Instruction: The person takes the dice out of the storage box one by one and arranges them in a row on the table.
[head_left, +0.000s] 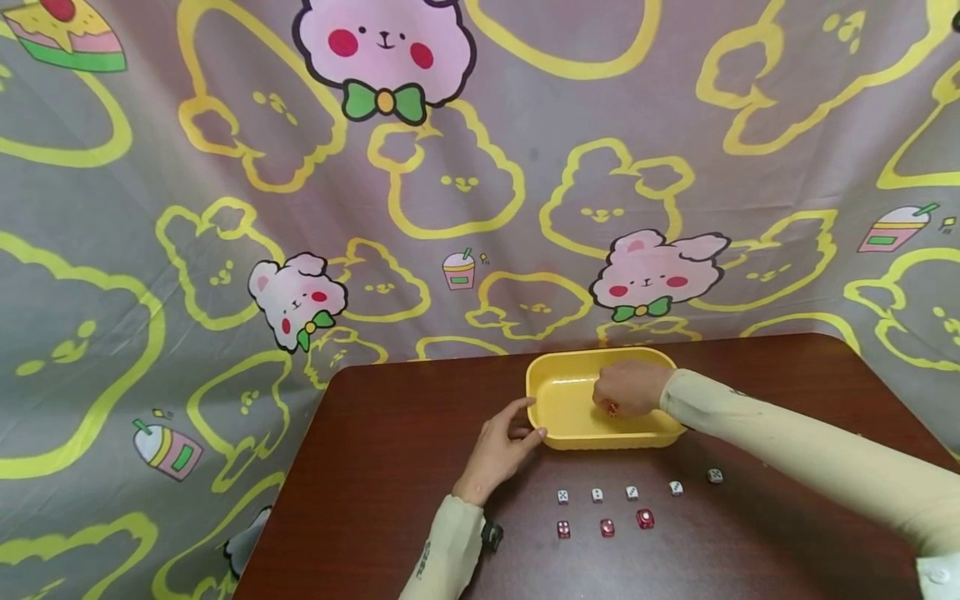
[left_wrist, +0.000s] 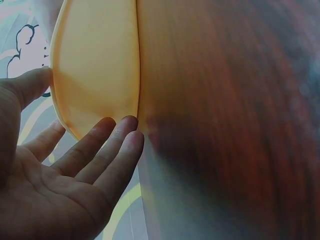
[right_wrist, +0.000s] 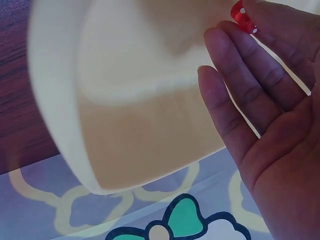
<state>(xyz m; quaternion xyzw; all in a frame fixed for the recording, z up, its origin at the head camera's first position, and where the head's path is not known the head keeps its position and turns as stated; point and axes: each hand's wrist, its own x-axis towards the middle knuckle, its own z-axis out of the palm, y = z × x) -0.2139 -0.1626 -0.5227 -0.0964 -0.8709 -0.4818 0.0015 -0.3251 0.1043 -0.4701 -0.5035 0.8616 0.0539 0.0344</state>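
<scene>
My right hand [head_left: 628, 388] is inside the yellow plastic basin [head_left: 600, 443] and pinches a red die [right_wrist: 243, 18] with white pips between thumb and fingertips. In the right wrist view the other fingers extend over the basin's interior. At the basin's left end is my left hand [head_left: 497, 454], its spread fingers [left_wrist: 85, 145] touching the outer wall and its thumb at the rim. On the near side of the basin, several white dice [head_left: 632, 493] form a row on the table, with three red dice [head_left: 607, 527] in a row closer to me.
The dark reddish-brown wooden table [head_left: 390, 467] has its back edge just behind the basin. A grey cloth [head_left: 525, 192] with yellow outlines and cartoon bears hangs behind and beside it. A dark device [head_left: 491, 536] is strapped at the left wrist.
</scene>
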